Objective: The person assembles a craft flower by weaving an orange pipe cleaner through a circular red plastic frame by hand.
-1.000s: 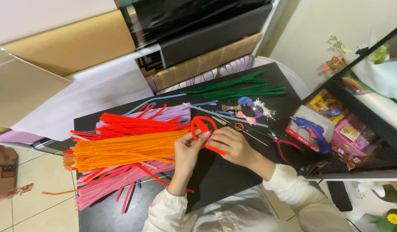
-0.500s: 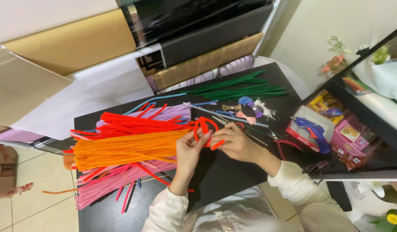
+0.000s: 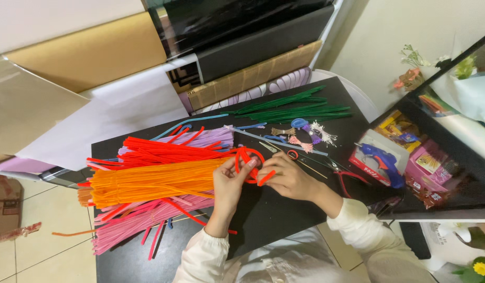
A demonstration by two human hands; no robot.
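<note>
1. Across the black worktop (image 3: pixel 284 209), which carries everything told below, craft stock lies in bundles, and both hands work at its middle.
2. Left of the hands, the orange pipe-cleaner bundle (image 3: pixel 153 181) is the biggest heap; a red bundle (image 3: pixel 158 151) lies just beyond it and a pink bundle (image 3: pixel 132 222) just nearer the person, all touching one another.
3. Beyond the hands, toward the far edge of the worktop, green stems (image 3: pixel 295 107) lie together, well apart from the orange bundle.
4. Right of the hands, a blue glue gun (image 3: pixel 381 160) rests on a red and white box at the worktop's right edge, with red-handled pliers (image 3: pixel 347 175) between it and the hands.
5. Between the green stems and the hands lie small bits: blue stems, white tufts and scissors with orange-ringed handles (image 3: pixel 284 152).
6. Just right of the orange bundle's tips, the left hand (image 3: pixel 229 183) pinches a red pipe cleaner (image 3: pixel 250 162) bent into a loop; its grip is clamped on the loop's left side.
7. Touching that loop from the right, the right hand (image 3: pixel 289 178) holds the free red end, its grip closed on it below the loop.
8. Judging by this, the step in hand is shaping the loop. The next move probably calls for a steady pinch from the left hand while the right wraps or twists the loose end tight, without flattening the ring.
</note>
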